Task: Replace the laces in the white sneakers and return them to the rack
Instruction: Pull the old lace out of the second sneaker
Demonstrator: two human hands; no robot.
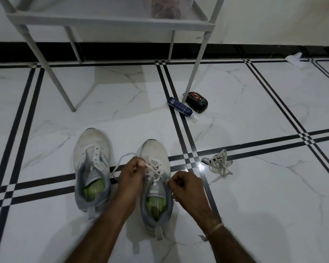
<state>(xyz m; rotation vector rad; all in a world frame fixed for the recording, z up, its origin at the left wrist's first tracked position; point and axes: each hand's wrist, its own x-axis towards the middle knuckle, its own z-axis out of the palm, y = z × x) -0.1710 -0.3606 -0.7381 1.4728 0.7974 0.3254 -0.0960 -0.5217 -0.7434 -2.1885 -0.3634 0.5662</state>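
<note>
Working a white lace (156, 166) at the eyelets of the sneaker (154, 149) at six o'clock, a person's left hand (132, 174) and right hand (187, 185) each pinch a stretch of it. The job looks about midway. The second sneaker (91, 141), at nine o'clock of the first, stands unlaced, and neither is on the rack (110, 20) at twelve. Counted: two sneakers, one heap of loose laces (217, 166) at three o'clock, one bottle (179, 107), one black case (197, 102).

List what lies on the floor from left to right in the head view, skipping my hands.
Unlaced sneaker, sneaker being laced, blue tube, black oval case, loose lace bundle, white scrap by the wall.
</note>
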